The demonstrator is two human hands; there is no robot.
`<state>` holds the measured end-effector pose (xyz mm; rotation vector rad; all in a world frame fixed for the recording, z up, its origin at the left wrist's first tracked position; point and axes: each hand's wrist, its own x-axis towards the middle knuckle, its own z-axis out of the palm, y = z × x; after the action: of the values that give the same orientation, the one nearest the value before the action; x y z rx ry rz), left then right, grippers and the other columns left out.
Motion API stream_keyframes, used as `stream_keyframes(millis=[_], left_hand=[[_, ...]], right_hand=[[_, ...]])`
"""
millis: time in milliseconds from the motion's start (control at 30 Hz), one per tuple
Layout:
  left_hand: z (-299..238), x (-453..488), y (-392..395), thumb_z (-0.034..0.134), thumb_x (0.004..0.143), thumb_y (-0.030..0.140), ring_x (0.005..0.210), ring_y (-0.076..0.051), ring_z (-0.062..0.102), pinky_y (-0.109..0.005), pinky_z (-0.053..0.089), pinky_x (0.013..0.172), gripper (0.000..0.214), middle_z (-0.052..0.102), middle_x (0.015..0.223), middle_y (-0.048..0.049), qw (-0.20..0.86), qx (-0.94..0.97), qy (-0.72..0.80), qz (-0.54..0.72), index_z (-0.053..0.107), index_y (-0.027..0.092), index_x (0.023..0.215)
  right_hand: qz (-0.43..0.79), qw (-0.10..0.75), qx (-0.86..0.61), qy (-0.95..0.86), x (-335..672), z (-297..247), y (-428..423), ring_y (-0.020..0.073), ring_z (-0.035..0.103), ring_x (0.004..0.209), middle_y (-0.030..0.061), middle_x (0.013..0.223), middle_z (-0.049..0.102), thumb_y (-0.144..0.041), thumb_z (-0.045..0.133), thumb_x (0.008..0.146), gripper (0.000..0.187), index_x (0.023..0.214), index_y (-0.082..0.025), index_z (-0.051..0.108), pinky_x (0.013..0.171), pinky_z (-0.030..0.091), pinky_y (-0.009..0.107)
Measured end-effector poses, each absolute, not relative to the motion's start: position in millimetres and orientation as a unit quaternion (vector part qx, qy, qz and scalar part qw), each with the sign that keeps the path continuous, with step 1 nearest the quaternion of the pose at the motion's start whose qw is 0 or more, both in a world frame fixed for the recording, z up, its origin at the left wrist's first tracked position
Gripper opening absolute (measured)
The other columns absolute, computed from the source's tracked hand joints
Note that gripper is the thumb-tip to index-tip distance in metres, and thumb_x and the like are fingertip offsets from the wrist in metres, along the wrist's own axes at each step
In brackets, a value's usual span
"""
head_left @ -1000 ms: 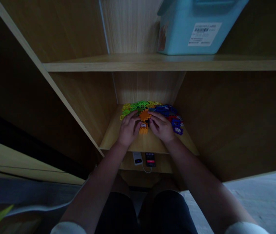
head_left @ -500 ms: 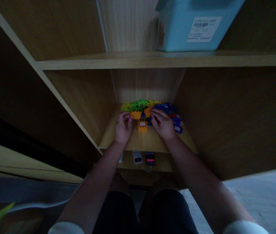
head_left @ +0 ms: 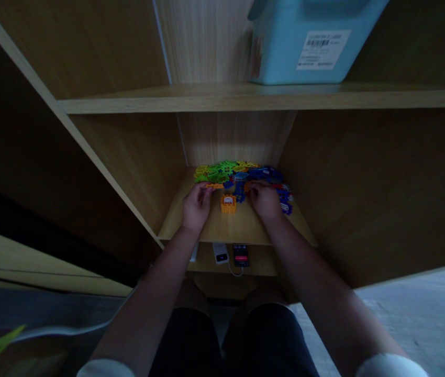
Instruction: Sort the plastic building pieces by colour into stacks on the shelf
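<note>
My left hand point(head_left: 197, 203) is closed on an orange building piece point(head_left: 215, 186) with toothed edges, seen nearly edge-on. Closed too, my right hand point(head_left: 264, 200) pinches another orange piece point(head_left: 247, 186), mostly covered by its fingers. Between the hands and nearer to me, an orange block of toothed pieces point(head_left: 229, 204) with a white-and-red label rests on the shelf. Green and yellow pieces point(head_left: 224, 170) lie heaped behind the left hand. Blue pieces point(head_left: 286, 208), with some red among them, spread behind and beside the right hand.
Wooden walls enclose the shelf point(head_left: 207, 228) on both sides. Above it, a blue bin point(head_left: 304, 57) stands on the upper board point(head_left: 191, 102). Below lie a white power bank point(head_left: 220, 253) and a phone point(head_left: 241, 256) joined by a cable.
The orange piece in my left hand has tilted from showing its face to nearly edge-on. My right hand has shifted slightly right and lower, and its orange piece is now mostly hidden.
</note>
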<state>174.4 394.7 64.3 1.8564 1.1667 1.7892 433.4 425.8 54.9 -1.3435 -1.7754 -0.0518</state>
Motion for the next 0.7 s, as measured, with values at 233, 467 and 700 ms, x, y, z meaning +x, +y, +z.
stream_keyframes(millis=[233, 467, 700], left_hand=[[68, 175, 392, 0.065, 0.104, 0.042, 0.098, -0.019, 0.081, -0.034, 0.065, 0.089, 0.024, 0.081, 0.107, -0.0060, 0.150, 0.654, 0.412, 0.616, 0.065, 0.025, 0.121], [66, 179, 392, 0.064, 0.104, 0.045, 0.088, -0.018, 0.083, -0.034, 0.068, 0.083, 0.039, 0.081, 0.100, -0.0044, 0.235, 0.641, 0.386, 0.621, 0.056, 0.026, 0.138], [68, 183, 390, 0.070, 0.100, 0.053, 0.078, -0.019, 0.083, -0.032, 0.070, 0.072, 0.035, 0.082, 0.088, -0.0024, 0.308, 0.616, 0.381, 0.616, 0.063, 0.024, 0.119]], right_hand=[[-0.080, 0.456, -0.516, -0.721, 437, 44, 433, 0.0288, 0.074, 0.095, 0.0111, 0.102, 0.081, -0.012, 0.058, 0.085, 0.027, 0.092, -0.022, 0.082, 0.097, 0.062, 0.049], [-0.074, 0.494, -0.435, -0.749, 423, 73, 409, 0.0308, 0.069, 0.113, 0.0093, 0.119, 0.079, -0.022, 0.059, 0.100, 0.025, 0.117, -0.025, 0.078, 0.104, 0.058, 0.053], [-0.049, 0.476, -0.333, -0.813, 405, 90, 386, 0.0317, 0.065, 0.133, 0.0104, 0.146, 0.069, -0.044, 0.078, 0.097, 0.052, 0.145, -0.029, 0.063, 0.113, 0.053, 0.055]])
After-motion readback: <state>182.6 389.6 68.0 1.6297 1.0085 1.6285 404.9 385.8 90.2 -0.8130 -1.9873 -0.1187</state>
